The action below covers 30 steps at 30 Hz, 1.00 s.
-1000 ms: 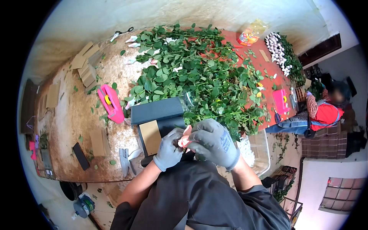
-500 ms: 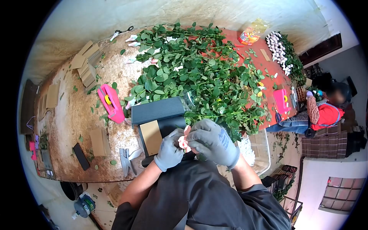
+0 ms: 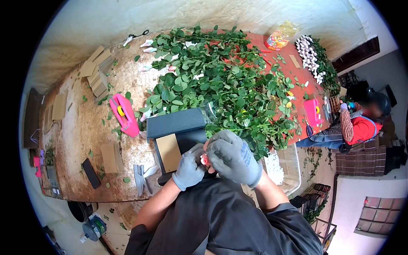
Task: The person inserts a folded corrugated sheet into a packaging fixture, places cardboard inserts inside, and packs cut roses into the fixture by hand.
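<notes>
A pale pink rose [image 3: 204, 160] is between my two grey-gloved hands, close to my body, with much of it hidden by fingers. My left hand [image 3: 189, 168] is closed around its lower part; the stem is out of sight. The fingers of my right hand [image 3: 233, 159] are bent over the bloom's right side, pinching at its petals. Just beyond them lie a dark ribbed box [image 3: 175, 123] and a brown cardboard piece [image 3: 168, 152] on a black surface.
Leafy rose stems [image 3: 225, 85] cover the table's middle. To the left are a pink tape dispenser [image 3: 124, 114], a stapler [image 3: 139, 178], a phone [image 3: 90, 173] and cardboard stacks [image 3: 111, 157]. A white crate [image 3: 292, 172] stands right. A person in red [image 3: 363, 128] works farther right.
My right hand has come further over the rose, covering more of its petals. My left hand keeps its hold.
</notes>
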{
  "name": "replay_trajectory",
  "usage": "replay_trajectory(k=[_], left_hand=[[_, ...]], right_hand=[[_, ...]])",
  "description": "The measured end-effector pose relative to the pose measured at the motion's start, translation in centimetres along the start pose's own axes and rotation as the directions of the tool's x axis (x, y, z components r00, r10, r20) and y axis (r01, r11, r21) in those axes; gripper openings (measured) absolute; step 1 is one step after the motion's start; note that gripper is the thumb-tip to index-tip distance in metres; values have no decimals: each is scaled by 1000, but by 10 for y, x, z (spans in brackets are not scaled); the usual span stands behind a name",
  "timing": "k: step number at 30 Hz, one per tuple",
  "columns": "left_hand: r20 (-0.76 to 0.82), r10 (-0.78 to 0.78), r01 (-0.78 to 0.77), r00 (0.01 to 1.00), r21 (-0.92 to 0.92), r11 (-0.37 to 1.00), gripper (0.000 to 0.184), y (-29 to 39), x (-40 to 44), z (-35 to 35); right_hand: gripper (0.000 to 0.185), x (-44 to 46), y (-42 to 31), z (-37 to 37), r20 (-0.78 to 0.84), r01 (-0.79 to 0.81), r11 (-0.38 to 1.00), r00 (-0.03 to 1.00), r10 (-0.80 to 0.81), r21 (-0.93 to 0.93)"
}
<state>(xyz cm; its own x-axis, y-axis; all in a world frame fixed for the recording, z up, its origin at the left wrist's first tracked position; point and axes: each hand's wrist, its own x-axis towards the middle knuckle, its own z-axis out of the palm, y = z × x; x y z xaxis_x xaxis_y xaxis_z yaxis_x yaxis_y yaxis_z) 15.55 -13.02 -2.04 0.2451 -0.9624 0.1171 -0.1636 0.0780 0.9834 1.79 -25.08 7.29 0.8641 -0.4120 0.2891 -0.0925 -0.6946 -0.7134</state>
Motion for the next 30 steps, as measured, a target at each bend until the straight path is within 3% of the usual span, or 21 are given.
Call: replay_trajectory(k=[1, 3, 5, 6, 7, 10, 12, 14, 15, 16, 18, 19, 22, 26, 30], left_hand=[[42, 27, -31, 999, 101, 994, 25, 0, 0, -1], [13, 57, -58, 998, 77, 995, 26, 3, 0, 0], [-19, 85, -84, 996, 54, 995, 27, 0, -1, 1], [-9, 67, -67, 998, -21, 998, 14, -7, -1, 2], [2, 51, -50, 999, -96, 994, 4, -13, -1, 3], [-32, 59, -64, 998, -198, 978, 4, -21, -2, 8], [-34, 21, -29, 999, -254, 967, 5, -20, -1, 9], [-31, -22, 13, 999, -275, 961, 6, -14, 0, 7], [-3, -23, 19, 1000, -439, 898, 6, -5, 4, 5], [24, -19, 30, 1000, -589, 807, 7, 0, 6, 3], [13, -91, 83, 996, -545, 834, 12, -3, 3, -1], [1, -156, 136, 988, -501, 855, 17, -4, 1, -4], [-51, -213, 161, 976, -492, 855, 15, -3, -1, -12], [-107, -222, 168, 969, -370, 913, 9, -16, -8, -20], [-96, -196, 131, 976, -465, 876, 7, -24, -12, -22]], right_hand=[[13, 0, -1, -1, -1, 0, 1000, 1000, 0, 0], [8, 2, -4, -6, -136, -14, 981, 990, 41, 193], [6, 0, 2, -18, -221, -37, 968, 971, 93, 247], [6, -3, 6, -23, -269, -55, 950, 952, 143, 307], [6, -6, 9, -32, -270, -60, 936, 950, 160, 346], [6, -19, 21, -47, -204, -195, 889, 932, 299, 414], [11, -24, 31, -44, -258, -224, 916, 912, 317, 334], [21, -28, 39, -42, -369, -214, 968, 917, 152, -132], [30, -29, 38, -38, -346, -183, 967, 931, 113, -177], [26, -34, 39, -34, -265, -245, 958, 943, 200, -150], [19, -36, 34, -22, -106, -303, 941, 951, 290, -150], [15, -36, 37, -11, -70, -263, 936, 965, 253, -233], [26, -46, 48, 12, 162, -241, 919, 940, 301, -311], [35, -64, 67, 39, 166, -214, 959, 955, 246, -188], [37, -60, 71, 41, 178, -212, 965, 955, 239, -157]])
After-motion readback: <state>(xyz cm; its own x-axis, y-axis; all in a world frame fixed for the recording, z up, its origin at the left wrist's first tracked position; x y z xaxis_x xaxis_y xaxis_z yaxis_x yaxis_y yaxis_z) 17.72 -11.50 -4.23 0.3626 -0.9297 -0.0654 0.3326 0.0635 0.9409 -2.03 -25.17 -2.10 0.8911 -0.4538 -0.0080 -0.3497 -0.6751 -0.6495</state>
